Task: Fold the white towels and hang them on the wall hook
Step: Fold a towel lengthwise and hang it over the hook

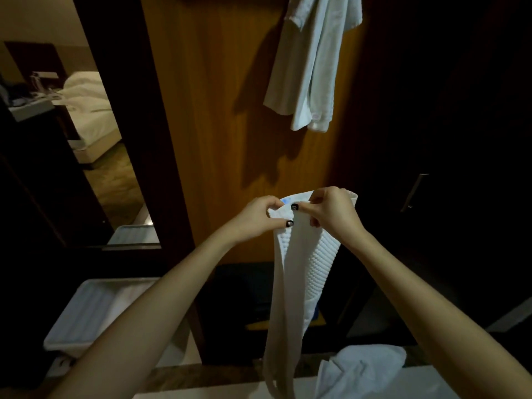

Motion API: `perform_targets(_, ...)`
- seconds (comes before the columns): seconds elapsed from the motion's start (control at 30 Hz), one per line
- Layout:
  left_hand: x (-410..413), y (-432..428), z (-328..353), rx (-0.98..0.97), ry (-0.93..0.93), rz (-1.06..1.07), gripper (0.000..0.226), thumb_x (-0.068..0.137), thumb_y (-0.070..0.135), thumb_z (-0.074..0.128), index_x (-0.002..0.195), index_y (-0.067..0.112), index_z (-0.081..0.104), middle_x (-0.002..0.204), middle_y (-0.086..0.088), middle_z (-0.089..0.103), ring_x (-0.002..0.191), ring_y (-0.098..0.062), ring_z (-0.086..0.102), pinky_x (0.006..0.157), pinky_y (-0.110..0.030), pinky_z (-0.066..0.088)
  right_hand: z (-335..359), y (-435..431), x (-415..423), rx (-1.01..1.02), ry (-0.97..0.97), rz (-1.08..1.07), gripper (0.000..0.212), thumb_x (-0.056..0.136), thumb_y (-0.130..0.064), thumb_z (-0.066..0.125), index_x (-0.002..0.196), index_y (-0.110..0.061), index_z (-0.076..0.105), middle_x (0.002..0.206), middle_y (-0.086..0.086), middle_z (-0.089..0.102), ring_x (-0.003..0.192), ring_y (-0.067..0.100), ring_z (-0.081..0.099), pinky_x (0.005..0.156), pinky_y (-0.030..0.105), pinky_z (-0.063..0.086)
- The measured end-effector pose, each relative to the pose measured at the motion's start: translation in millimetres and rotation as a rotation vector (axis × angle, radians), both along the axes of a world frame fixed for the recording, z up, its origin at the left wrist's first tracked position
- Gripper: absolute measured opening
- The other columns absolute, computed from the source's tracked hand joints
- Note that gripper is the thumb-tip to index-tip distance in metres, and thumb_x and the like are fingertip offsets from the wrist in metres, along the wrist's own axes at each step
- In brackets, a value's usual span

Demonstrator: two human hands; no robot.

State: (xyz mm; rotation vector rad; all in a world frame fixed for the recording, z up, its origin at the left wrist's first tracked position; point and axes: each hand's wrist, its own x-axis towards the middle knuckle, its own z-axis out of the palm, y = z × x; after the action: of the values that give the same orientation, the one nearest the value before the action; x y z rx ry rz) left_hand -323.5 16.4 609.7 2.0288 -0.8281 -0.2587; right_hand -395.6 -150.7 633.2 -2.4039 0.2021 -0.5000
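At far left a mirror (95, 133) reflects a bed (92, 110) with white bedding. Low at left, a white tray (86, 315) sits on the tabletop (218, 372). The left hand (259, 218) holds the top edge of a white ribbed towel (299, 272) in front of the wooden wall panel (213, 110), its fingers (273, 223) curled and pinching the cloth between thumb and forefinger. Just beside it, the right hand (331, 211) grips the same top edge, its fingers (302, 207) pressed together on the fabric. The two hands nearly touch. A small blue patch, perhaps a label, shows on the cloth between the hands; no writing can be read on it. The towel hangs down from the fingers in a long narrow fold, its lower end reaching the tabletop. Above and to the right, another white towel (313, 61) hangs against the panel; its hook is out of frame. Low at right, a crumpled white towel (365, 367) lies on the tabletop.
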Motion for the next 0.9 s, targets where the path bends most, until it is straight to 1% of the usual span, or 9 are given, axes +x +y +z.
perform_targets(0.1, 1, 10, 0, -0.127, 0.05, 0.013, 0.006, 0.085, 0.012, 0.069, 0.084, 0.016, 0.064, 0.084, 0.005, 0.063, 0.079, -0.007, 0.056, 0.069, -0.022, 0.041, 5, 2, 1, -0.061, 0.002, 0.009, 0.041, 0.083, -0.037, 0.074, 0.064, -0.002, 0.064, 0.053, 0.009, 0.065, 0.045, 0.015, 0.054, 0.049, 0.02, 0.037)
perform_targets(0.23, 6, 15, 2, -0.187, 0.037, 0.036, 0.002, 0.084, 0.008, 0.068, 0.084, 0.006, 0.067, 0.083, -0.004, 0.065, 0.079, -0.011, 0.057, 0.07, -0.023, 0.043, 11, -1, 1, -0.135, 0.002, 0.048, 0.043, 0.083, -0.039, 0.073, 0.06, -0.005, 0.062, 0.056, 0.008, 0.063, 0.052, 0.02, 0.057, 0.053, 0.032, 0.043)
perform_targets(0.33, 13, 13, 8, -0.23, 0.025, 0.043, 0.003, 0.084, 0.007, 0.068, 0.084, 0.004, 0.068, 0.081, -0.005, 0.065, 0.075, -0.008, 0.057, 0.068, -0.019, 0.043, 22, -13, -1, -0.347, 0.122, 0.119, 0.043, 0.084, -0.051, 0.067, 0.058, -0.021, 0.051, 0.062, -0.001, 0.053, 0.058, 0.015, 0.049, 0.051, 0.03, 0.034)
perform_targets(0.4, 18, 13, 14, -0.268, 0.022, 0.016, 0.006, 0.084, 0.008, 0.069, 0.079, 0.011, 0.067, 0.077, 0.002, 0.064, 0.071, -0.001, 0.056, 0.067, -0.012, 0.043, 29, -26, -1, -0.519, 0.246, 0.129, 0.043, 0.084, -0.056, 0.064, 0.061, -0.024, 0.048, 0.073, -0.004, 0.047, 0.067, 0.015, 0.047, 0.057, 0.031, 0.037)
perform_targets(0.47, 26, 16, 22, -0.272, -0.01, -0.014, 0.012, 0.085, 0.012, 0.068, 0.076, 0.018, 0.065, 0.075, 0.01, 0.063, 0.072, 0.001, 0.055, 0.068, -0.011, 0.043, 30, -41, 1, -0.581, 0.353, 0.103, 0.037, 0.084, -0.057, 0.064, 0.07, -0.023, 0.056, 0.085, -0.003, 0.045, 0.073, 0.011, 0.044, 0.065, 0.033, 0.044)
perform_targets(0.57, 39, 30, 37, -0.26, -0.079, -0.031, 0.013, 0.086, 0.014, 0.068, 0.076, 0.021, 0.063, 0.073, 0.01, 0.058, 0.07, 0.001, 0.05, 0.066, -0.011, 0.039, 29, -63, 6, -0.576, 0.437, 0.08, 0.034, 0.084, -0.054, 0.065, 0.088, -0.02, 0.066, 0.095, -0.002, 0.046, 0.084, 0.015, 0.051, 0.073, 0.037, 0.05)
perform_targets(0.67, 52, 53, 51, -0.26, -0.145, 0.015, 0.015, 0.084, 0.009, 0.069, 0.075, 0.019, 0.062, 0.075, 0.008, 0.06, 0.069, 0.003, 0.053, 0.067, -0.009, 0.041, 33, -82, 11, -0.546, 0.402, 0.112, 0.031, 0.086, -0.048, 0.066, 0.083, -0.017, 0.067, 0.083, -0.01, 0.048, 0.091, 0.011, 0.05, 0.074, 0.034, 0.046)
perform_targets(0.77, 60, 71, 61, -0.248, -0.174, 0.066, 0.012, 0.083, 0.004, 0.069, 0.077, 0.012, 0.062, 0.077, 0.004, 0.062, 0.071, 0.004, 0.058, 0.068, -0.009, 0.045, 33, -87, 15, -0.479, 0.371, 0.24, 0.027, 0.086, -0.04, 0.069, 0.075, -0.016, 0.066, 0.081, -0.003, 0.056, 0.078, 0.015, 0.056, 0.071, 0.034, 0.047)
perform_targets(0.9, 65, 83, 68, -0.264, -0.217, 0.178, 0.013, 0.084, 0.004, 0.068, 0.076, 0.013, 0.062, 0.078, 0.003, 0.063, 0.067, 0.009, 0.057, 0.065, -0.006, 0.043, 29, -74, 17, -0.247, 0.212, 0.322, 0.033, 0.088, -0.032, 0.07, 0.06, -0.029, 0.053, 0.057, -0.015, 0.054, 0.053, -0.001, 0.048, 0.052, 0.014, 0.037)
